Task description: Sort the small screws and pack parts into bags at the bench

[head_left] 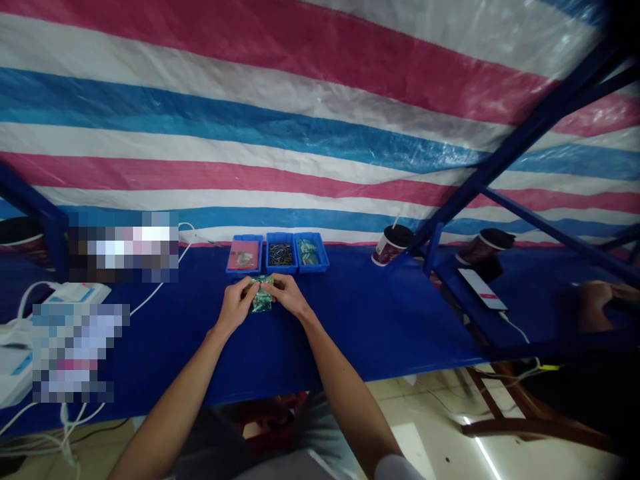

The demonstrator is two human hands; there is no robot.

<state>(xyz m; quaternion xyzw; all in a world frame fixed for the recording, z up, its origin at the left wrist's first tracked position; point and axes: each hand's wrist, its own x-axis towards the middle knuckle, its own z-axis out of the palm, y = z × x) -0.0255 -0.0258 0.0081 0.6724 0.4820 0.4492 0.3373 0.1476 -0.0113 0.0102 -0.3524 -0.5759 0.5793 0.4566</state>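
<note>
Both my hands meet over the blue table, just in front of three small blue bins. Between them is a shiny green packet [261, 303], its lower part hanging below the fingers. My left hand [236, 303] is closed on its left upper edge, and my right hand [289, 293] pinches it from the right. Behind the hands, the left bin [229, 265] has a pink lining with small pieces on it. Dark, thin nail-like pieces [281, 254] fill the middle bin [273, 238]. Green packets [307, 252] lie in the right bin [323, 256].
A lidded cup with a straw [393, 245] stands right of the bins by a blue metal post [434, 247]. White power strips [80, 292] and cables lie at the left. On the adjoining right-hand table are a phone [481, 289], another cup [485, 245] and another person's hand [597, 300].
</note>
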